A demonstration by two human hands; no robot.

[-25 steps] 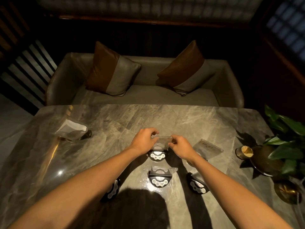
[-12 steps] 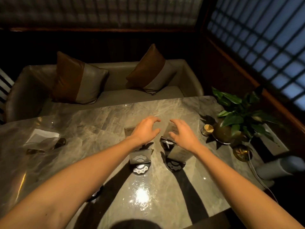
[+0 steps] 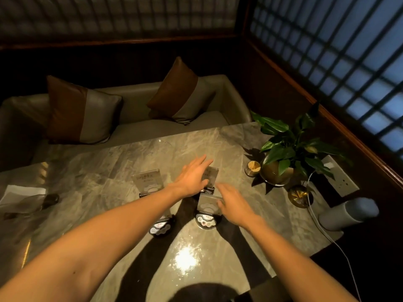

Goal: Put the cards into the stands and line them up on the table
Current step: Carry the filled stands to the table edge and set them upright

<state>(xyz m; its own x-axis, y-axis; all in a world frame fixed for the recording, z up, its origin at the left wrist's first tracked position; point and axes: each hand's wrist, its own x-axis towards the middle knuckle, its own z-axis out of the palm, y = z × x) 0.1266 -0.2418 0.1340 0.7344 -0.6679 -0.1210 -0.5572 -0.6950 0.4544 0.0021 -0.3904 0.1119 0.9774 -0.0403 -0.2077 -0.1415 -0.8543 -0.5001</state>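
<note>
Dim booth, marble desk (image 3: 109,214). Three stands carry cards: one (image 3: 148,182) left of the open left hand (image 3: 192,177), one (image 3: 210,175) under it, one (image 3: 208,209) beside the open right hand (image 3: 234,205). Lining up seems left; a fourth stand (image 3: 160,228) is partly hidden.

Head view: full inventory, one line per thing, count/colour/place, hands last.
table: 1, grey marble, centre
card stands: 4 seen, black bases with clear cards; one far left, one under left hand, two nearer
cushions: 2, brown and grey, on sofa
sofa: 1, grey, behind table
plant: 1, green, brass pot, right
toothpick cup: 1, left of plant
brass dish: 1, nearer than the plant
napkin: 1, white, left edge
left hand: open, over far stand
right hand: open, beside near stand
</note>
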